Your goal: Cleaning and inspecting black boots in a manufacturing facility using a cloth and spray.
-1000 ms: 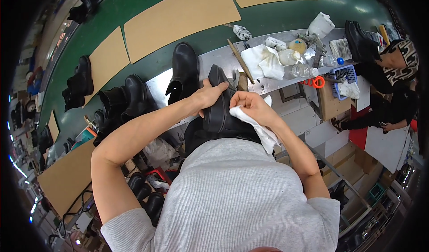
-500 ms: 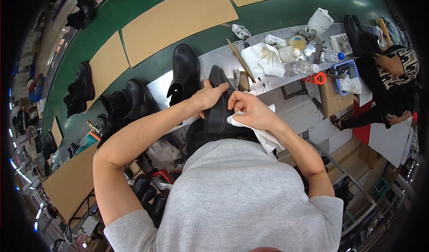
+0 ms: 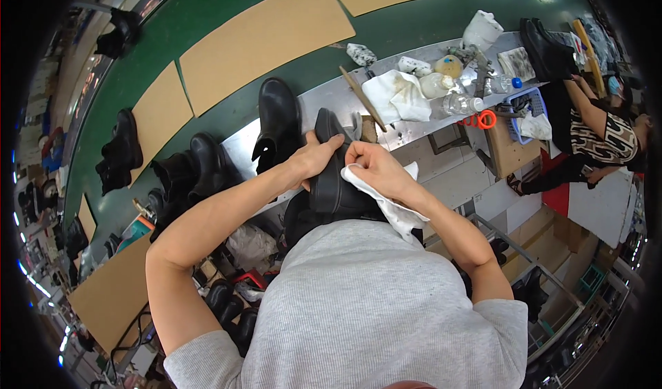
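A black boot lies sole up in front of my body, its toe pointing away from me. My left hand is closed around the middle of the boot, with the thumb across the sole. In my right hand a white cloth is pinched, and its loose end hangs toward my forearm. The bent fingers rest close to the boot's right edge; whether the cloth touches the boot there is hard to see. Another black boot stands on the bench just left of the held one.
Along the metal strip lie a wooden stick, a stained white cloth and clear bottles. Farther right are a blue basket and a co-worker. More black boots and cardboard sheets occupy the green bench.
My right hand has shifted slightly up along the boot's edge, and more of the cloth shows. My left hand keeps its hold. At the right, the co-worker's posture has changed.
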